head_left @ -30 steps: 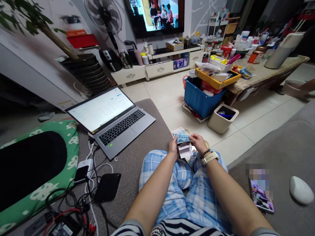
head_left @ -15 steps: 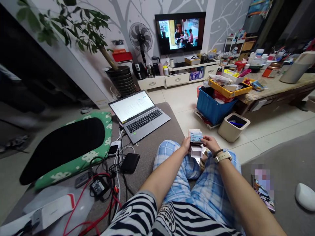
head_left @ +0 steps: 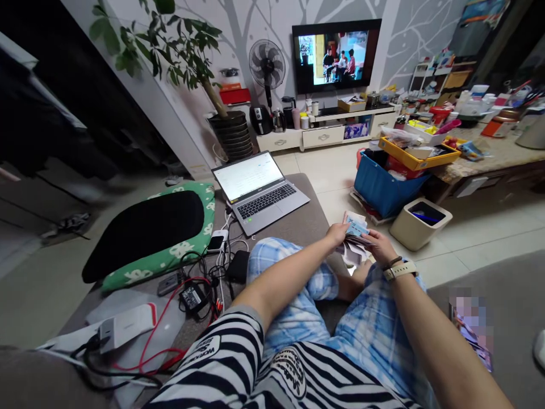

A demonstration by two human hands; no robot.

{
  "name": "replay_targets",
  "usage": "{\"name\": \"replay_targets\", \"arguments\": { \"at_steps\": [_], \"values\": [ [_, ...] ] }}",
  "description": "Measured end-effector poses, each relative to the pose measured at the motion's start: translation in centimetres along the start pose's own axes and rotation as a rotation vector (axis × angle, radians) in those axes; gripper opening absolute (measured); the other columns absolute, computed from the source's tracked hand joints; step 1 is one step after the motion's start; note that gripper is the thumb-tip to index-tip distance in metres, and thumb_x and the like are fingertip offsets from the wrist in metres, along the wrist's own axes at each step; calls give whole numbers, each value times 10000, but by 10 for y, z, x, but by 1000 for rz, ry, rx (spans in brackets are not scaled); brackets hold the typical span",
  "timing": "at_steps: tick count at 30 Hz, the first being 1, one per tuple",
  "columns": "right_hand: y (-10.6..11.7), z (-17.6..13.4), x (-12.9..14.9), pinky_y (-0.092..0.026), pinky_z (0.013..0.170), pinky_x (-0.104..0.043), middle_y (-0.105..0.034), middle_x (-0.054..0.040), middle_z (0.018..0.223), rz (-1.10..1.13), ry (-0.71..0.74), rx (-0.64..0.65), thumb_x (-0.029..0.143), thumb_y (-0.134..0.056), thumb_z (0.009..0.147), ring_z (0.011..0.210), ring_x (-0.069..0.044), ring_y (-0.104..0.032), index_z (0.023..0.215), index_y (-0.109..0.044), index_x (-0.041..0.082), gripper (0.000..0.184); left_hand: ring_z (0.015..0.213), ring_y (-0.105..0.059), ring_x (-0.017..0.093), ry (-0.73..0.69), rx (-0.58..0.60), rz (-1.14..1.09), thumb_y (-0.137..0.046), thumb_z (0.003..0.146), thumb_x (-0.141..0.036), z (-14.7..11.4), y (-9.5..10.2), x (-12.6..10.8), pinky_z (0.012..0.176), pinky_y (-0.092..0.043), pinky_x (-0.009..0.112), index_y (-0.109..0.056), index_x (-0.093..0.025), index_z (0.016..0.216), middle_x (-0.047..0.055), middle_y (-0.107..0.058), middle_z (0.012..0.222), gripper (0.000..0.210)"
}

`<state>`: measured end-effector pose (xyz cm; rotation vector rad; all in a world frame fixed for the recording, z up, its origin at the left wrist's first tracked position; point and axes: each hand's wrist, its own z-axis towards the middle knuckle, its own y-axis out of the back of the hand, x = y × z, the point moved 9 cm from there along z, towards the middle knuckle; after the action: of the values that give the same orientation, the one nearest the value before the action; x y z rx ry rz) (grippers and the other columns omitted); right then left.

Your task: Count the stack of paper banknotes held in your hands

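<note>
In front of my knees, my left hand [head_left: 338, 233] and my right hand [head_left: 380, 248] are closed on the two sides of a small pale-pink wallet [head_left: 357, 253], which is spread open. A light-blue card [head_left: 356, 224] lies face up at its top, between my fingers. Below the card, dark layers and pale flaps hang open. My fingers hide parts of the wallet, and the print on the card is too small to read. On my right wrist are a light watch [head_left: 400, 270] and a dark band.
An open laptop [head_left: 272, 202] rests on the grey seat to my left, near tangled cables [head_left: 204, 284] and a green cushion [head_left: 176, 250]. At right stand a beige bin [head_left: 419, 227], a blue tub [head_left: 378, 187] and a cluttered table [head_left: 489, 145]. A magazine-like item [head_left: 481, 346] lies beside me.
The view has swung left, so the room appears shifted right. My left knee has tipped outward. The wallet and card have tilted in my hands, and the flaps are more fanned out.
</note>
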<state>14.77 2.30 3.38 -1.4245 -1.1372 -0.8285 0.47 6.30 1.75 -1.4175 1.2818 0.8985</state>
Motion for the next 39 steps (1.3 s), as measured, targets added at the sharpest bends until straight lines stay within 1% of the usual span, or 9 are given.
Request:
{"name": "replay_targets", "arguments": {
  "at_steps": [3, 6, 13, 16, 20, 24, 28, 34, 39],
  "values": [
    [-11, 11, -1, -468, 554, -265, -709, -26, 734, 17, -2, 11, 504, -944, 456, 591, -148, -587, 829, -709, 185, 544, 809, -654, 234, 41, 4, 23, -741, 730, -398, 7, 12, -5, 926, -471, 385, -718, -151, 692, 42, -690, 659, 251],
    [-18, 36, -6, -415, 488, -243, -654, 5, 649, 25, -20, -20, 504, -945, 470, 511, -107, -494, 767, -677, 191, 508, 772, -651, 228, 68, 4, 9, -732, 748, -380, 25, 23, -11, 925, -471, 397, -720, -137, 674, 60, -698, 671, 254],
    [-30, 138, 7, -407, 500, -226, -608, 29, 626, 16, -36, -68, 483, -959, 494, 522, -93, -493, 703, -625, 184, 495, 877, -694, 252, 58, 44, -241, -727, 738, -340, 95, 41, -30, 990, -463, 429, -745, -139, 757, 82, -761, 769, 203],
    [-45, 176, 5, -379, 500, -217, -608, 26, 636, -32, -82, -11, 472, -960, 520, 523, -85, -479, 722, -650, 175, 474, 979, -699, 281, 20, -1, -359, -759, 698, -371, 111, 61, -35, 1019, -455, 434, -751, -149, 785, 85, -780, 831, 239],
    [-60, 203, -10, -324, 481, -214, -575, 38, 623, -90, -133, 34, 468, -930, 620, 504, -73, -410, 757, -678, 187, 402, 1045, -693, 299, 18, -100, -467, -779, 682, -423, 122, 88, -27, 1028, -455, 430, -759, -143, 836, 98, -786, 908, 320],
    [-67, 214, -22, -402, 558, -236, -627, 11, 725, -94, -165, 28, 470, -909, 676, 610, -116, -505, 807, -691, 209, 364, 1054, -692, 301, 95, -189, -574, -794, 649, -447, 134, 102, -15, 1001, -473, 420, -746, -150, 780, 100, -784, 905, 328],
    [-62, 213, -32, -414, 570, -238, -613, 13, 711, -107, -201, -34, 504, -903, 673, 614, -121, -500, 793, -685, 210, 386, 1018, -702, 298, 143, -212, -588, -811, 627, -440, 139, 105, -8, 977, -484, 409, -750, -143, 770, 101, -785, 900, 335],
    [-43, 193, -51, -431, 549, -271, -629, 3, 702, -78, -274, -144, 543, -903, 627, 579, -147, -503, 778, -667, 219, 428, 997, -709, 308, 233, -215, -608, -821, 631, -531, 138, 93, 22, 956, -495, 420, -762, -120, 826, 123, -782, 876, 459],
    [-32, 184, -51, -403, 509, -260, -628, -4, 705, -112, -248, -176, 522, -899, 645, 567, -144, -480, 802, -670, 220, 410, 982, -713, 310, 251, -190, -597, -828, 620, -563, 139, 84, 33, 951, -500, 425, -761, -119, 840, 128, -780, 873, 500]
  ]
}}
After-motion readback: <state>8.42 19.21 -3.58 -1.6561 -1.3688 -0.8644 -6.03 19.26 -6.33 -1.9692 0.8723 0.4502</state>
